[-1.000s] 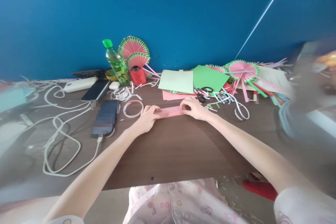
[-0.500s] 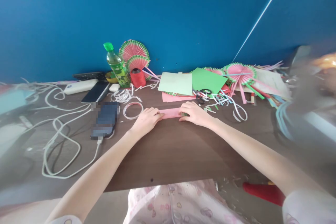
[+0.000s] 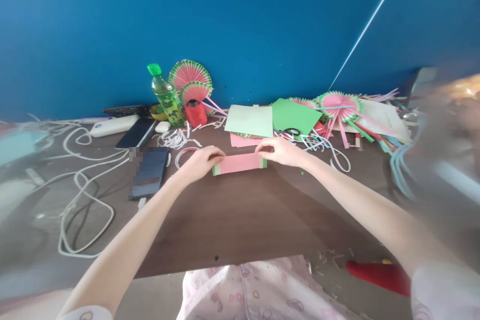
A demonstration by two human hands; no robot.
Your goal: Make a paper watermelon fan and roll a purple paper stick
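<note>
A folded pink paper strip with green ends point(image 3: 239, 164) is held up on edge just above the brown table point(image 3: 232, 220). My left hand point(image 3: 200, 162) pinches its left end and my right hand point(image 3: 282, 151) pinches its right end. Both hands are closed on the strip, thumbs toward me. Right behind the strip lie a light green sheet point(image 3: 250, 120), a darker green sheet point(image 3: 294, 116) and a pink sheet point(image 3: 243, 140).
A phone point(image 3: 149, 172) and white cables point(image 3: 86, 195) lie left. A green bottle point(image 3: 165, 94), red spool point(image 3: 195, 111), paper fans point(image 3: 189, 76), tape ring point(image 3: 183, 154) and scissors point(image 3: 292, 132) line the back by the blue wall. More fans point(image 3: 337, 105) and paper scraps sit right.
The strip lay flat under both pressing hands; now both hands have lifted it and stood it on edge, showing its green ends. The view shifted slightly.
</note>
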